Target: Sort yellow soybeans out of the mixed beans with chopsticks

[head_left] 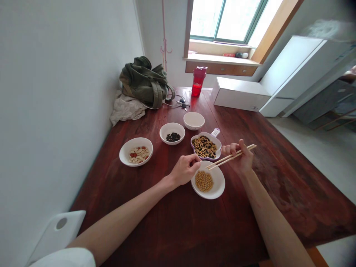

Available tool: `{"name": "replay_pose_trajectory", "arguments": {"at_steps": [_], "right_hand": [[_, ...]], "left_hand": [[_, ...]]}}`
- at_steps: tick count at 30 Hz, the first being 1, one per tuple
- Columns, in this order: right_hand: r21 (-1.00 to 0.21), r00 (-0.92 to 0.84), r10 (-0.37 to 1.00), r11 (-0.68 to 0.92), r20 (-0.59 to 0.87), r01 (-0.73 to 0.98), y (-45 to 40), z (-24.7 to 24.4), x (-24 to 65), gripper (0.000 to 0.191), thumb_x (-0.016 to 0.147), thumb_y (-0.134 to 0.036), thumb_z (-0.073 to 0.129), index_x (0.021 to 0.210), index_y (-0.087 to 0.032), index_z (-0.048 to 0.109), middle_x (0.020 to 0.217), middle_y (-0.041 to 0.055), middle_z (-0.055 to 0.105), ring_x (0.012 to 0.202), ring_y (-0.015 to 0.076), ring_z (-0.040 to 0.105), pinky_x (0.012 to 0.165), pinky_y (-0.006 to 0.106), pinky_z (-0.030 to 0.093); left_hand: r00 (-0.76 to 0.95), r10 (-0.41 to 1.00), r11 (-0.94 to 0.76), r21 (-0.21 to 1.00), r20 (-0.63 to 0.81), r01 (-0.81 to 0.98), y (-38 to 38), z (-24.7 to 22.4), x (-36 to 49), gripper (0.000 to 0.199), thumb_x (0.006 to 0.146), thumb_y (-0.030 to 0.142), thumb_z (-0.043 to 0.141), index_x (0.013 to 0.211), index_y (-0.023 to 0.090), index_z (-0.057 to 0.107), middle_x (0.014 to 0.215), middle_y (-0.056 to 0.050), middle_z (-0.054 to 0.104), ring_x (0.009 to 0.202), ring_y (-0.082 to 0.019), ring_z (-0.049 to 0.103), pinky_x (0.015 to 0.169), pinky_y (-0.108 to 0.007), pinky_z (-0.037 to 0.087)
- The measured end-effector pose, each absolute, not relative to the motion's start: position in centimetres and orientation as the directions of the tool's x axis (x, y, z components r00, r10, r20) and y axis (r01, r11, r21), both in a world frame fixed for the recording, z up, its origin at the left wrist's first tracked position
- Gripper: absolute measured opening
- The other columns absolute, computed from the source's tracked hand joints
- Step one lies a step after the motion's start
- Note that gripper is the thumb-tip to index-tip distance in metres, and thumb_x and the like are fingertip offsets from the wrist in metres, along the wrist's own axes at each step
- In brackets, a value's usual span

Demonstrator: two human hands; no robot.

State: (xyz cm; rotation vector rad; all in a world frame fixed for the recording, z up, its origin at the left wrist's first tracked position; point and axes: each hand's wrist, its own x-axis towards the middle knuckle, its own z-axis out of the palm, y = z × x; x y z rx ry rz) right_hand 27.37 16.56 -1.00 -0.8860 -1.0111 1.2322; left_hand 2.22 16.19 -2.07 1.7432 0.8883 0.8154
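Observation:
My left hand (185,169) is closed on the upper left rim of a white bowl (219,185) holding yellow beans (204,181). In my right hand (239,155) is a pair of chopsticks (228,158), their tips over that bowl, with no bean visible between them. Just behind it, a purple-rimmed dish with a handle (216,132) holds mixed yellow and dark beans (204,146). A bowl of black beans (172,137) stands to the left of the dish. Farther left, another bowl (124,152) contains pale slices and reddish nuts.
A white bowl (194,121) stands behind the dish. Toward the back are a green bag (143,83) on a cloth (126,107), keys (184,105), a red bottle (198,82) and a white box (240,94). A wall borders the left side.

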Motion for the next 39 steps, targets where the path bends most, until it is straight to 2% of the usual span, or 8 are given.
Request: {"name": "replay_pose_trajectory", "arguments": {"at_steps": [13,19,24,28,34,39], "right_hand": [[-0.915,0.031,0.988,0.149,0.148,-0.375,16.5,-0.9,27.4,0.069,0.097,-0.07,0.04,0.046,-0.025,0.054,0.045,0.0008,0.035,0.05,0.0191,0.042,0.066,0.045,0.045],[-0.892,0.197,0.961,0.258,0.196,-0.371,17.3,-1.7,28.9,0.067,0.094,-0.074,0.045,0.049,-0.025,0.052,0.045,-0.0004,0.035,0.049,0.0179,0.042,0.06,0.041,0.041],[-0.929,0.359,0.904,0.316,0.233,-0.192,17.5,-2.6,29.6,0.068,0.091,-0.077,0.047,0.05,-0.024,0.058,0.051,0.0018,0.049,0.056,0.018,0.051,0.059,0.036,0.04],[-0.944,0.339,0.893,0.328,0.296,-0.04,17.1,-2.8,29.3,0.076,0.093,-0.081,0.036,0.05,-0.023,0.06,0.057,0.0043,0.057,0.062,0.0184,0.057,0.062,0.035,0.041],[-0.945,0.293,0.904,0.327,0.311,-0.006,16.7,-2.4,29.3,0.083,0.091,-0.085,0.023,0.051,-0.022,0.059,0.058,0.0054,0.056,0.059,0.0181,0.054,0.058,0.034,0.039],[-0.949,0.264,0.914,0.316,0.308,0.016,16.6,-2.4,29.1,0.084,0.091,-0.085,0.022,0.054,-0.022,0.062,0.061,0.0056,0.058,0.061,0.018,0.055,0.061,0.034,0.041]], "left_hand": [[0.512,0.85,-0.257,0.946,0.124,0.199,16.2,-1.9,2.1,0.021,0.092,0.027,0.057,0.085,0.013,0.071,0.07,-0.001,0.064,0.062,-0.012,0.053,0.059,-0.022,0.038],[0.517,0.848,-0.254,0.948,0.121,0.194,16.2,-2.2,2.1,0.022,0.093,0.027,0.056,0.088,0.013,0.072,0.071,-0.001,0.065,0.063,-0.012,0.054,0.059,-0.023,0.038],[0.515,0.849,-0.253,0.947,0.12,0.197,16.2,-2.2,2.2,0.021,0.093,0.026,0.056,0.088,0.013,0.071,0.074,-0.002,0.066,0.065,-0.012,0.056,0.06,-0.023,0.039],[0.513,0.849,-0.261,0.944,0.126,0.201,16.2,-2.2,2.2,0.021,0.093,0.025,0.056,0.088,0.013,0.072,0.074,-0.002,0.067,0.065,-0.013,0.057,0.06,-0.023,0.039],[0.516,0.846,-0.265,0.944,0.13,0.196,16.2,-2.4,2.2,0.021,0.093,0.025,0.056,0.088,0.013,0.072,0.075,-0.002,0.068,0.066,-0.013,0.058,0.06,-0.023,0.04],[0.517,0.845,-0.272,0.941,0.134,0.2,16.2,-2.3,2.1,0.021,0.093,0.025,0.055,0.088,0.013,0.072,0.076,-0.002,0.069,0.067,-0.013,0.058,0.061,-0.022,0.04]]}}
